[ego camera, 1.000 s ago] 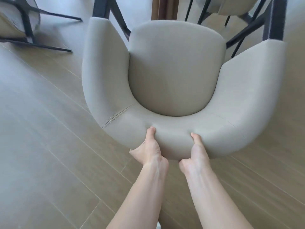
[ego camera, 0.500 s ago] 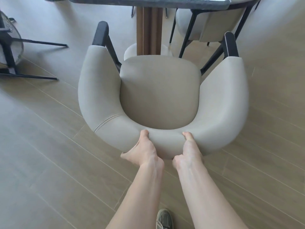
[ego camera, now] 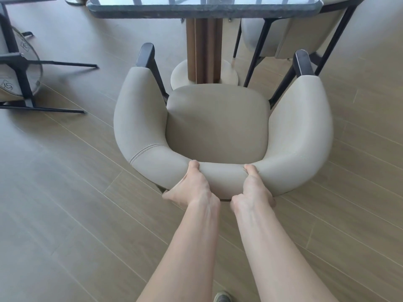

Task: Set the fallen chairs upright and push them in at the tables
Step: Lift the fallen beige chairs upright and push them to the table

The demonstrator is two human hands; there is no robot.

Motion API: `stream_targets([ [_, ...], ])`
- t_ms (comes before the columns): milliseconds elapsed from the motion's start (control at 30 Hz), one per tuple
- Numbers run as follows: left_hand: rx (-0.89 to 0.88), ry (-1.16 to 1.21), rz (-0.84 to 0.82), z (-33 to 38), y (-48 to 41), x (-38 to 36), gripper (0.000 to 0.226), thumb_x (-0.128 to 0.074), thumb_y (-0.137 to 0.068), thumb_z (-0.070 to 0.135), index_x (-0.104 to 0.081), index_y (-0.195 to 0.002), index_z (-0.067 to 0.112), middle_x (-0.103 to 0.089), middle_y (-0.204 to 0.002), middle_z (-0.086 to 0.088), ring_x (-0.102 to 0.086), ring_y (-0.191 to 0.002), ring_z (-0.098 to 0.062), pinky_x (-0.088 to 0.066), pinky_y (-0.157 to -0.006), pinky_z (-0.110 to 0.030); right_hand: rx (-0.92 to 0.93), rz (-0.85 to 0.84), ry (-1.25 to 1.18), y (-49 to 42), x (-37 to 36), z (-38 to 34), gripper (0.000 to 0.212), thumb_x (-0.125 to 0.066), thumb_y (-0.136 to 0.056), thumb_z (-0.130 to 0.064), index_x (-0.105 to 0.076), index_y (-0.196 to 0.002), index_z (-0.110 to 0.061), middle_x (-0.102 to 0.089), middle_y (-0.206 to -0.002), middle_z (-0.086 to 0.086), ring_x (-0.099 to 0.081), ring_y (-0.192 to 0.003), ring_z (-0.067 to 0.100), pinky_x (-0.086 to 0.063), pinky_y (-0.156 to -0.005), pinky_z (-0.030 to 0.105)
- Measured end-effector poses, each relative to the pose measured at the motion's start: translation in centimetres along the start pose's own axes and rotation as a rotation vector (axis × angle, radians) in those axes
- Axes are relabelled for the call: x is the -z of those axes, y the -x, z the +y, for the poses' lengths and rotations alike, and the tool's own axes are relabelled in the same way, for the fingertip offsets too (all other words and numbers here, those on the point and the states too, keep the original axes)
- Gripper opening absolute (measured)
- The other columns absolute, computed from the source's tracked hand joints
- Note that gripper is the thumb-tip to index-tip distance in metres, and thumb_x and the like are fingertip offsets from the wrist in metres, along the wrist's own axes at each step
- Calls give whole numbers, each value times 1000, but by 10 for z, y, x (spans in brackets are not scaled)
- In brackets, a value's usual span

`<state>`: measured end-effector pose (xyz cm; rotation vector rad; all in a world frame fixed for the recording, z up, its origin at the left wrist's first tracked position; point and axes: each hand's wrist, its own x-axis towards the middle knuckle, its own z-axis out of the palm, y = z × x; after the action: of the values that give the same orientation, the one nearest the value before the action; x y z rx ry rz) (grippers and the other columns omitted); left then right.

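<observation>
A beige padded armchair (ego camera: 218, 125) with black legs stands upright on the wooden floor, its seat facing the table (ego camera: 202, 9). My left hand (ego camera: 192, 188) and my right hand (ego camera: 253, 190) both grip the curved backrest at its middle, thumbs over the top edge and fingers hidden behind it. The chair's front stops just short of the table's brown pedestal (ego camera: 204, 53). A second chair (ego camera: 19, 68) lies fallen on its side at the far left, black legs pointing right.
Another beige chair (ego camera: 279, 38) stands tucked at the table's right side. The pedestal's round pale base (ego camera: 181, 77) sits on the floor right ahead of the held chair. My shoe (ego camera: 222, 297) shows at the bottom edge.
The chair has come down from a tilt to stand level and has moved away from me toward the table. Both hands keep the same grip on the backrest.
</observation>
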<state>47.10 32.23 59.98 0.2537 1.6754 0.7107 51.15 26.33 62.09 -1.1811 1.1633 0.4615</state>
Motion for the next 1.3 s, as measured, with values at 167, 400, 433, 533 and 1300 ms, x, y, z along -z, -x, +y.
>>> stream_targets([
  [167,-21,-38,44,6,-5,-26,82,-91,-69,20,-39,-132,15,-66,-119,-1,-70,-100,-30,-62,-96,-54,3,20,3,-7,-24,-10,78,-94,-73,-20,-43,-131,-11,-58,-119,2,-65,-104,31,-59,-89,43],
  [400,-12,-24,60,18,-9,-60,88,-90,-70,18,-35,-140,15,-66,-106,0,-66,-86,-25,-62,-95,-53,12,54,-12,-19,-55,-24,77,-94,-70,-25,-44,-128,-14,-58,-101,-3,-65,-86,25,-55,-79,39],
  [433,-7,-26,69,18,-9,-62,89,-90,-70,19,-36,-140,15,-66,-105,1,-66,-85,-24,-62,-94,-53,17,65,-6,-19,-57,-23,74,-94,-70,-24,-45,-125,-14,-60,-99,-4,-65,-82,21,-56,-78,39],
  [533,4,-24,93,17,-12,-63,85,-90,-70,18,-38,-137,16,-67,-105,1,-67,-85,-21,-63,-93,-54,29,100,-25,-20,-62,-17,69,-93,-68,-19,-50,-121,-13,-67,-100,-2,-69,-82,20,-63,-83,44],
  [1300,-290,90,-697,175,116,31,26,-62,-103,48,-74,-118,31,-72,-129,-1,-70,-117,-23,-56,-95,-36,117,-768,-56,150,-9,-70,50,-61,-103,-50,-65,-131,-9,-68,-143,12,-68,-127,22,-51,-108,38],
])
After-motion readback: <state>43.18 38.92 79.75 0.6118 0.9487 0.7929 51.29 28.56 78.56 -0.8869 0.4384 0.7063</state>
